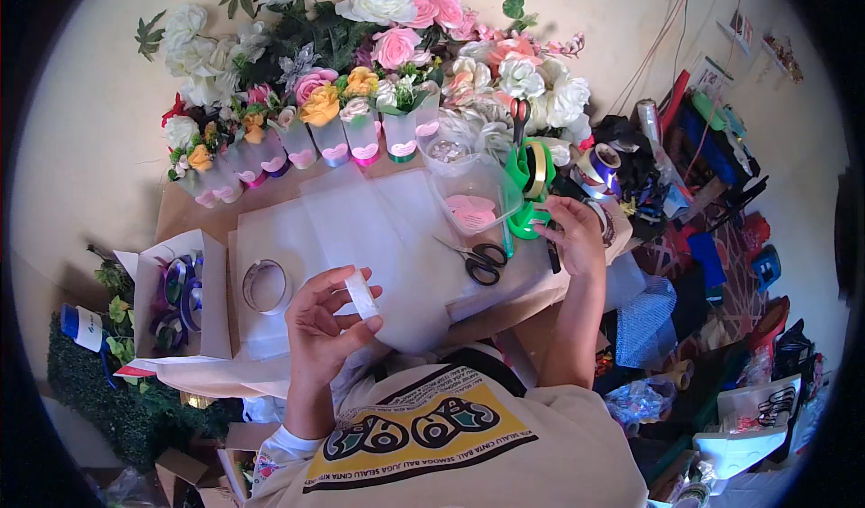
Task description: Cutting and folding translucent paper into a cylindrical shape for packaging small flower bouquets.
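My left hand holds a small white roll or strip, perhaps tape, between thumb and fingers above the translucent sheets on the table. Beside the green tape dispenser, my right hand is raised with its thumb and fingertips close together; whether something thin is between them cannot be told. Black-handled scissors lie part open between the hands. A clear plastic tub holds pink labels. Left of my left hand lies a roll of tape.
An open cardboard box with ribbon rolls stands at the left. Cups of artificial flowers line the table's back edge. Red-handled scissors stand upright in the dispenser. Ribbon rolls sit at the right.
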Tool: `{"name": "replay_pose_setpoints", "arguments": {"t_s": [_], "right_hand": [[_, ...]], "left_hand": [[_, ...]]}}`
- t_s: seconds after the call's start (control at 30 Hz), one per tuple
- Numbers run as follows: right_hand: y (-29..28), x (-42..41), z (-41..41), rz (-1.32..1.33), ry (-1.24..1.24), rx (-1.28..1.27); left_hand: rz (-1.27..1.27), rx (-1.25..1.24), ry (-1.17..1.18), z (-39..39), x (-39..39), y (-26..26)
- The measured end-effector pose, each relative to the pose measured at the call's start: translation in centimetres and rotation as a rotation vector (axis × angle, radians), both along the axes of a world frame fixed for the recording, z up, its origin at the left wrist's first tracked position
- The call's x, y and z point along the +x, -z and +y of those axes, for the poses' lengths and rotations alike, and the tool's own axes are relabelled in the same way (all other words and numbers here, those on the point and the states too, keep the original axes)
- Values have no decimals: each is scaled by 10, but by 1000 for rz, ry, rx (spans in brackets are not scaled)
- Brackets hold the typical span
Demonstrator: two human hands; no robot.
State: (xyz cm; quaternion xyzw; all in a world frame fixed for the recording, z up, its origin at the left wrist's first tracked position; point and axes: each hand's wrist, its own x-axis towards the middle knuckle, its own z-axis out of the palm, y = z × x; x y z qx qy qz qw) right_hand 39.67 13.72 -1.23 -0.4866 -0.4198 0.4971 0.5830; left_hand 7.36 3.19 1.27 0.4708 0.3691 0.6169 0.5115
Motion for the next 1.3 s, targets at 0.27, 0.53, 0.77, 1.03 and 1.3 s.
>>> {"name": "replay_pose_setpoints", "arguments": {"t_s": [0.27, 0.53, 0.77, 1.03, 1.3], "right_hand": [[11, -14, -13, 46, 173, 15], [31, -17, -11, -164, 249, 99], [32, -19, -11, -525, 380, 238], [30, -8, -17, -739, 367, 215], [-36, -74, -74, -224, -245, 166]], "left_hand": [[1, 8, -2, -1, -1, 1], [-29, 48, 40, 1, -3, 4], [-34, 61, 19, 3, -3, 6], [-72, 48, 56, 4, -3, 3], [-83, 13, 52, 4, -2, 4]]}}
